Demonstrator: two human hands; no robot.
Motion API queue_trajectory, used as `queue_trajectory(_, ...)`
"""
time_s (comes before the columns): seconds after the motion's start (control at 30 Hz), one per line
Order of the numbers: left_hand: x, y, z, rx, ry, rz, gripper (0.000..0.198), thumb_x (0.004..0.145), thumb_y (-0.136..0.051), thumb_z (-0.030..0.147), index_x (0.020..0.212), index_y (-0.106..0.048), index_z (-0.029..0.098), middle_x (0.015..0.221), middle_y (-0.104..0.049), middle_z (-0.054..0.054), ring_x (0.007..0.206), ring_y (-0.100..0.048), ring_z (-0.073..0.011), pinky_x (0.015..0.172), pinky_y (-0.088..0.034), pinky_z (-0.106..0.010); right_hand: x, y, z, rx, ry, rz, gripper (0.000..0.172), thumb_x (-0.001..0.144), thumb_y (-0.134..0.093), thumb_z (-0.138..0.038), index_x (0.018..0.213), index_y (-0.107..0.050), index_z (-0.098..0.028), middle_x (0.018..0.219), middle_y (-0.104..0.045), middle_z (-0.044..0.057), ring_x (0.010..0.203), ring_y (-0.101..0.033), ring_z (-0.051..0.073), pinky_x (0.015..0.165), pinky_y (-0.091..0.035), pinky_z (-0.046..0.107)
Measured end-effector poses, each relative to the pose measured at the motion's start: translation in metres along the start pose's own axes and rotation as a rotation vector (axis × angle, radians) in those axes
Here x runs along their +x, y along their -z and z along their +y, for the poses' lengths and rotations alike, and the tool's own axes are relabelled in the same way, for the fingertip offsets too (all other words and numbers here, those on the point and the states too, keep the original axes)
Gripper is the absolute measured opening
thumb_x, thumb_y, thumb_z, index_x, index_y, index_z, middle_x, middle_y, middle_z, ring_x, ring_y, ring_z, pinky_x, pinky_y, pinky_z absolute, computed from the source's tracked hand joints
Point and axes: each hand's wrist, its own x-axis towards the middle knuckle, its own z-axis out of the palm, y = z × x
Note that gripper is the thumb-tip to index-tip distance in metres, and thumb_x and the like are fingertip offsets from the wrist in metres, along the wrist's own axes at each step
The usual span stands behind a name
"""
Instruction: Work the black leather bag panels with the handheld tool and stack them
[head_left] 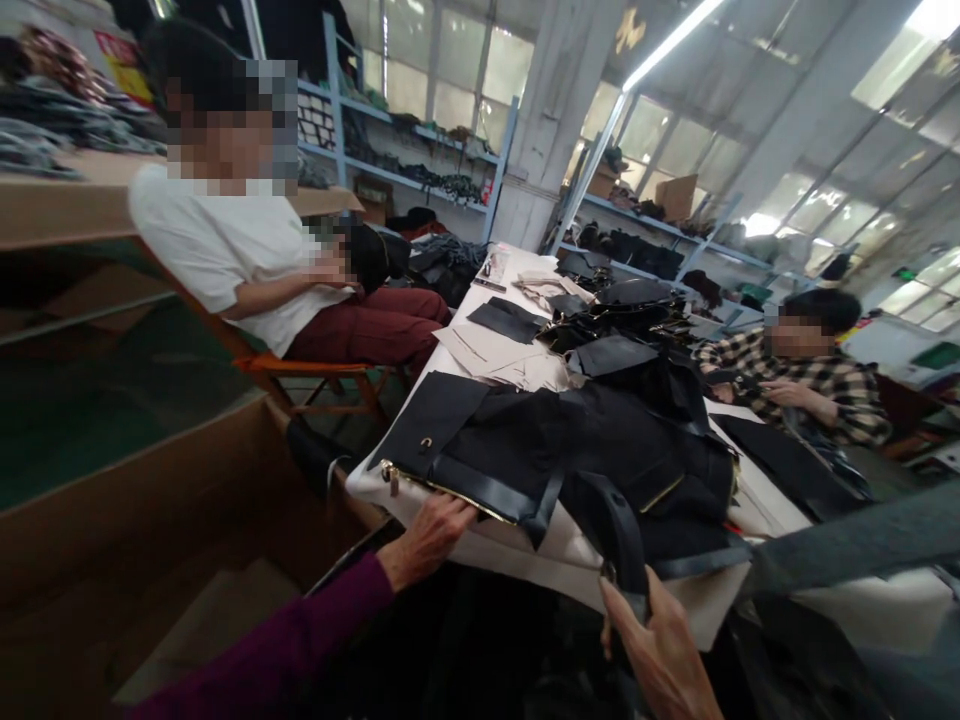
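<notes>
A black bag (525, 430) with gold zippers lies spread on the white-topped table. My left hand (431, 538) is closed at the bag's near edge, its fingers curled over the gold zipper (484, 505); the zipper's pull hangs at the left end. My right hand (660, 635) grips a black strap (619, 530) that loops up over the table's front edge, thumb and fingers on either side of it. Part of the strap's lower end is hidden by this hand. A small gold D-shaped ring (426, 443) shows on the flat black panel left of the bag.
Beige sheets (499, 355) and a heap of black bag pieces (622, 320) cover the table further back. A large cardboard box (187, 490) stands at the left. One person (247, 260) sits left, another (802, 380) right. A grey metal bar (855, 540) crosses at right.
</notes>
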Motion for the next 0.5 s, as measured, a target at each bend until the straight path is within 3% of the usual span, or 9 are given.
queue_trajectory(0.1,-0.010,0.000,0.007,-0.018,-0.012,0.056,0.024,0.083,-0.040,0.010,0.100,-0.056,0.016,0.096,-0.059,-0.010,0.092,-0.052,-0.0218,0.081,-0.040,-0.035,-0.011,-0.004,-0.003,0.014,0.028,-0.040,0.025,0.078,-0.048,-0.043,0.078,-0.051,-0.019,0.049,-0.052,-0.004,0.046,-0.055,0.015,0.048,-0.043,0.023)
queue_trajectory(0.2,-0.027,0.008,0.010,-0.025,-0.029,0.214,0.021,0.085,-0.041,0.016,0.097,-0.058,0.018,0.098,-0.060,-0.009,0.097,-0.052,-0.0203,0.088,-0.037,-0.034,-0.017,-0.015,-0.010,0.049,0.068,-0.088,0.023,0.078,-0.049,-0.043,0.078,-0.051,-0.020,0.050,-0.051,-0.004,0.047,-0.055,0.014,0.049,-0.044,0.022)
queue_trajectory(0.33,-0.026,0.039,-0.005,0.080,0.316,0.406,0.021,0.084,-0.046,0.034,0.076,-0.056,0.017,0.080,-0.058,-0.008,0.082,-0.053,-0.0203,0.078,-0.039,-0.032,-0.013,-0.028,-0.033,0.099,0.103,-0.245,0.019,0.081,-0.046,-0.038,0.083,-0.049,-0.019,0.049,-0.047,-0.007,0.042,-0.053,0.013,0.044,-0.043,0.021)
queue_trajectory(0.4,-0.010,0.054,-0.019,0.153,0.479,0.370,0.024,0.080,-0.050,0.038,0.082,-0.055,0.015,0.082,-0.057,-0.009,0.081,-0.052,-0.0219,0.073,-0.040,-0.032,-0.009,-0.033,-0.046,0.106,0.122,-0.285,0.016,0.082,-0.045,-0.035,0.083,-0.047,-0.019,0.050,-0.046,-0.008,0.041,-0.053,0.012,0.042,-0.042,0.020)
queue_trajectory(0.5,0.011,0.061,-0.038,0.150,0.572,0.252,0.020,0.078,-0.051,0.029,0.088,-0.056,0.013,0.087,-0.056,-0.011,0.077,-0.054,-0.0208,0.066,-0.041,-0.029,-0.002,-0.041,-0.059,0.104,0.173,-0.292,0.013,0.082,-0.045,-0.032,0.080,-0.046,-0.019,0.051,-0.047,-0.008,0.041,-0.053,0.011,0.042,-0.042,0.020)
